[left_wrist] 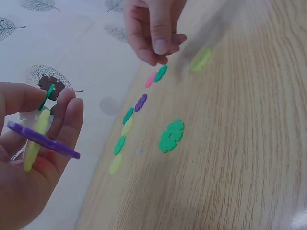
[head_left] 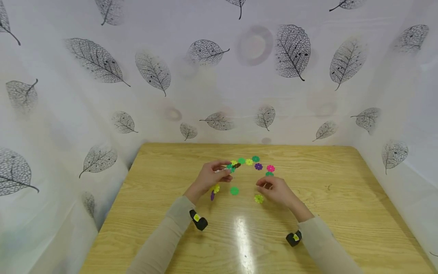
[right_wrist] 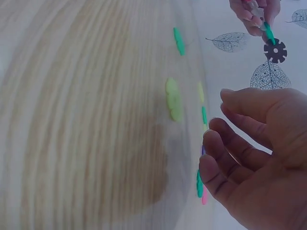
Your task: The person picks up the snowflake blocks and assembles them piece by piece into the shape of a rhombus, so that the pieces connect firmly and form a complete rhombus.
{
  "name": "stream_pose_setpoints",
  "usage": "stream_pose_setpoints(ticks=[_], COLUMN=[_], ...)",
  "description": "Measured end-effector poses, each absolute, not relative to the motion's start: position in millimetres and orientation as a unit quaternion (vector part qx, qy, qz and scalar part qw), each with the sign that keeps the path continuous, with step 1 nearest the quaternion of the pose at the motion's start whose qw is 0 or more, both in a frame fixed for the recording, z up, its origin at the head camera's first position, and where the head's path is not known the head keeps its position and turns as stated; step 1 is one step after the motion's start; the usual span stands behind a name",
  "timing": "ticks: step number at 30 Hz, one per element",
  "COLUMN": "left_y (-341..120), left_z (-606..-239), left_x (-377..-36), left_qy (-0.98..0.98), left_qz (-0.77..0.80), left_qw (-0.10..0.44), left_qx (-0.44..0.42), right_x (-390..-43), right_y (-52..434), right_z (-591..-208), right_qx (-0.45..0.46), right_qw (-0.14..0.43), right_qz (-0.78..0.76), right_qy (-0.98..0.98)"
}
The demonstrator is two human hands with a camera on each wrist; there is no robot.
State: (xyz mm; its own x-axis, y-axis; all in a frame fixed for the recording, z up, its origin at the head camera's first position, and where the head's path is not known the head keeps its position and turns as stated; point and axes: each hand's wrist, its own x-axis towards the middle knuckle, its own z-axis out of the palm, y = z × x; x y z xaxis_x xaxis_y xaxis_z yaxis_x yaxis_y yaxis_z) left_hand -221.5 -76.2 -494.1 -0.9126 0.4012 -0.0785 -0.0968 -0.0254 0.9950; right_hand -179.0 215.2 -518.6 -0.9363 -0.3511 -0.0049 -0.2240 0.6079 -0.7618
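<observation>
My left hand (head_left: pixel 207 177) pinches a joined chain of notched plastic flower discs above the table. In the left wrist view, a purple disc (left_wrist: pixel 57 145) crosses a yellow disc (left_wrist: pixel 30 155) by the palm. Past the fingertips, a green disc (left_wrist: pixel 46 98) bears a brown disc (left_wrist: pixel 56 86) at the far end. Fingers hide part of the chain's middle. My right hand (head_left: pixel 280 191) hovers over the table with loosely bent fingers and nothing between them. Close below it lies a yellow-green disc (head_left: pixel 259 199). A loose green disc (head_left: pixel 234 191) rests between the hands.
Farther back, several loose discs form a curved row, among them a yellow disc (head_left: pixel 249 162), a purple disc (head_left: pixel 258 166) and a pink disc (head_left: pixel 270 168). The wooden table (head_left: pixel 143 228) meets a leaf-patterned curtain (head_left: pixel 219 87) at its back edge.
</observation>
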Motion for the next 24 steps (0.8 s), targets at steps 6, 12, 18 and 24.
stream_pose_setpoints(ticks=[6,12,18,24], left_y=[-77.3,-77.8,-78.5,-79.5], left_z=[-493.7,-493.8,-492.6,-492.3], left_x=[-222.2,-223.3,-222.7,-222.9], left_qy=[0.679,0.691,0.693,0.695], left_qz=[0.705,0.696,0.693,0.693], left_qw=[0.174,0.171,0.173,0.17], left_qx=[0.106,0.1,0.095,0.091], right_x=[-177.2,-176.0,-174.9,-174.3], right_y=[220.5,221.9,221.6,220.2], right_z=[-526.0,-529.1,-530.4,-531.3], right_qx=[-0.151,-0.146,-0.147,-0.148], right_qw=[0.095,0.109,0.119,0.121], right_qz=[-0.394,-0.378,-0.373,-0.364], right_qy=[0.902,0.908,0.908,0.912])
